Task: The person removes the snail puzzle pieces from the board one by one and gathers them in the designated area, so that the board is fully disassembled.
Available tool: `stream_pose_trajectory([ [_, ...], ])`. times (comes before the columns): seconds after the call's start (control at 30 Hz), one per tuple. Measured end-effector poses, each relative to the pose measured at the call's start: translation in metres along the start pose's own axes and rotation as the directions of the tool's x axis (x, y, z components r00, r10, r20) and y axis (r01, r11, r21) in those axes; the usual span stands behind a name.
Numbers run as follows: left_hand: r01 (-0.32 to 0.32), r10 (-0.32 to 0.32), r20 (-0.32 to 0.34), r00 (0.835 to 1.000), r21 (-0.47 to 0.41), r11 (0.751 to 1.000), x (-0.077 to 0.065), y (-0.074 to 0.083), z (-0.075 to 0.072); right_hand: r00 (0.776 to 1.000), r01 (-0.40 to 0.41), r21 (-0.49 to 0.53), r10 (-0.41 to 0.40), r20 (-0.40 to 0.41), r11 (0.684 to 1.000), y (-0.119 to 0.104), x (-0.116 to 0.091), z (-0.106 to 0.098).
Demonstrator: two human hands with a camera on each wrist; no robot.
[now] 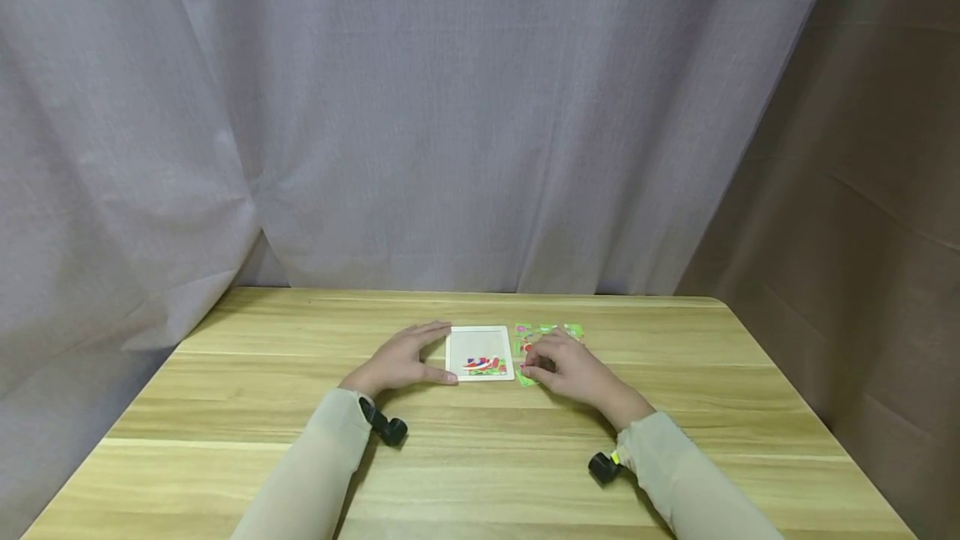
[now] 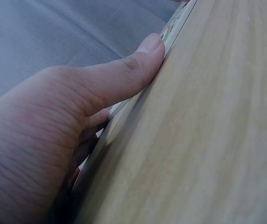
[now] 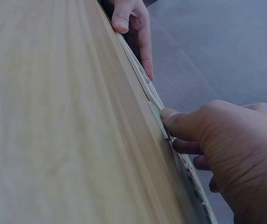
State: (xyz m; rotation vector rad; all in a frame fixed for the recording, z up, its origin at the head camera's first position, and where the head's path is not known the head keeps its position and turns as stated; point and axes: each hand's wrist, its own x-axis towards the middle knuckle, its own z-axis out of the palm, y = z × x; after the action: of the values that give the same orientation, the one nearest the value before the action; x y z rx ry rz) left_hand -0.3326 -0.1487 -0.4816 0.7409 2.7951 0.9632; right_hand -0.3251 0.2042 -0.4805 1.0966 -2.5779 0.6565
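A square white-rimmed puzzle tray point(image 1: 480, 329) lies on the table, with several colourful pieces point(image 1: 486, 365) in its near part. My left hand point(image 1: 405, 359) spans the tray's left side, fingers nearly straight, the thumb at the near left corner and the fingertips at the far left one. In the left wrist view its thumb point(image 2: 149, 51) rests along the tray's edge. To the right of the tray, my right hand point(image 1: 573, 369) has thumb and index finger curled together at a green puzzle piece point(image 3: 155, 112). The hand partly hides the pieces beneath it.
Several loose green puzzle pieces point(image 1: 572, 329) lie flat to the right of the tray, near the right fingers. The wooden table point(image 1: 480, 457) extends toward me. A grey curtain point(image 1: 465, 123) hangs behind its far edge.
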Motion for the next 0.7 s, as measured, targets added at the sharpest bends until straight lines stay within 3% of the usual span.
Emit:
stream_pose_trajectory([
  [0.43, -0.001, 0.001, 0.0, 1.0, 0.009, 1.0, 0.002, 0.001, -0.002, 1.0, -0.027, 0.003, 0.027, -0.015, 1.0, -0.003, 0.0, 0.0],
  [0.7, -0.012, 0.012, 0.001, 1.0, 0.005, 1.0, 0.0, 0.001, -0.001, 0.99, -0.031, 0.051, 0.038, -0.136, 0.998, -0.015, 0.009, 0.009],
])
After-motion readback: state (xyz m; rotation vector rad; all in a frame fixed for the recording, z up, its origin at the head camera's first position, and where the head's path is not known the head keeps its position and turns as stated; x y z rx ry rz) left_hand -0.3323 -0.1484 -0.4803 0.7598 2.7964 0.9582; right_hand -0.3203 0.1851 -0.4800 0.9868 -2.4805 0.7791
